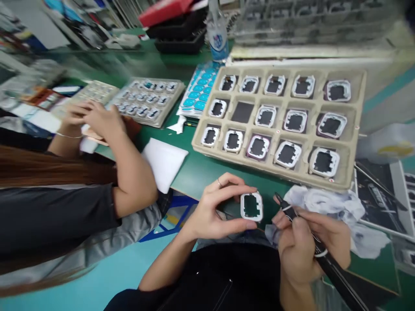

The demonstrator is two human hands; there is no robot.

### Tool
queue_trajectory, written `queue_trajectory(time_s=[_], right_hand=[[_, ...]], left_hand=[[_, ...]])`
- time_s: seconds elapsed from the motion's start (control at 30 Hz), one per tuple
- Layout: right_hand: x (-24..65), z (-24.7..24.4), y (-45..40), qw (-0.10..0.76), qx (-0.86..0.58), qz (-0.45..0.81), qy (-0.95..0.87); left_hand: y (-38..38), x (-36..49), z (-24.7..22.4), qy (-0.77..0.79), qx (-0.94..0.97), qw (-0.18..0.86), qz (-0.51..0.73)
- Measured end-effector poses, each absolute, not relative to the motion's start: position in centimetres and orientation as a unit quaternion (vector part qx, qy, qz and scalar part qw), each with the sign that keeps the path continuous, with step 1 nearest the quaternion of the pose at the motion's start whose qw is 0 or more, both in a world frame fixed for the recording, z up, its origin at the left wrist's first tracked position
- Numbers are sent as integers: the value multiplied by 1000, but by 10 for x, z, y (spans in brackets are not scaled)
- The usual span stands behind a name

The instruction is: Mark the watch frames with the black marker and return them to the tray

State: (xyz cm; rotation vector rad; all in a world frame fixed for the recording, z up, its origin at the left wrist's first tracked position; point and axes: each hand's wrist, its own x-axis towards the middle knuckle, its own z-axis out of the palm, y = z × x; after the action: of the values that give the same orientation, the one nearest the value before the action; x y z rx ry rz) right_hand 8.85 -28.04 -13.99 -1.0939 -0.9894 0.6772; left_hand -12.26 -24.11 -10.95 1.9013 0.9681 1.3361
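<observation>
Between its thumb and fingers, my left hand grips a white square frame by its top and bottom edges. Green shows through the frame's opening. My right hand is wrapped round a black pen-shaped tool, whose dark tip points up and left, to the right of the frame and apart from it. A crumpled white cloth lies just behind my right hand. Beyond both hands stands a beige tray with similar white frames in its compartments; one compartment in the middle row holds only a dark pad.
At the left, a person's hands are near a second tray. Sheets with blue shapes, a bottle and a white sheet lie or stand between. Tweezers rest at the right.
</observation>
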Motion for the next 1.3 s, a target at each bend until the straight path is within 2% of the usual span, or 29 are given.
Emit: queue_trajectory(time_s=[0.1, 0.2, 0.37, 0.53, 0.73, 1.03, 1.2, 1.3], right_hand=[[84, -139, -273, 724, -462, 268, -436], [80, -135, -270, 713, -454, 268, -462], [81, -133, -274, 674, -495, 290, -464], [88, -138, -276, 642, -517, 287, -489], [88, -137, -275, 625, -509, 291, -515], [85, -137, -275, 640, -508, 287, -500], [86, -135, -273, 630, -517, 285, -506], [87, -136, -272, 629, -524, 276, -502]], left_hand=[[-218, -134, -78, 354, 775, 192, 487], [-179, -145, -48, 405, 802, 69, 434], [-111, -157, -23, 452, 831, -15, 323], [-81, -154, -13, 444, 870, -17, 212], [-82, -144, -4, 453, 875, -56, 161], [-78, -121, -1, 446, 876, -73, 169], [-80, -102, -8, 377, 906, -6, 191], [-80, -92, -15, 391, 895, 37, 211]])
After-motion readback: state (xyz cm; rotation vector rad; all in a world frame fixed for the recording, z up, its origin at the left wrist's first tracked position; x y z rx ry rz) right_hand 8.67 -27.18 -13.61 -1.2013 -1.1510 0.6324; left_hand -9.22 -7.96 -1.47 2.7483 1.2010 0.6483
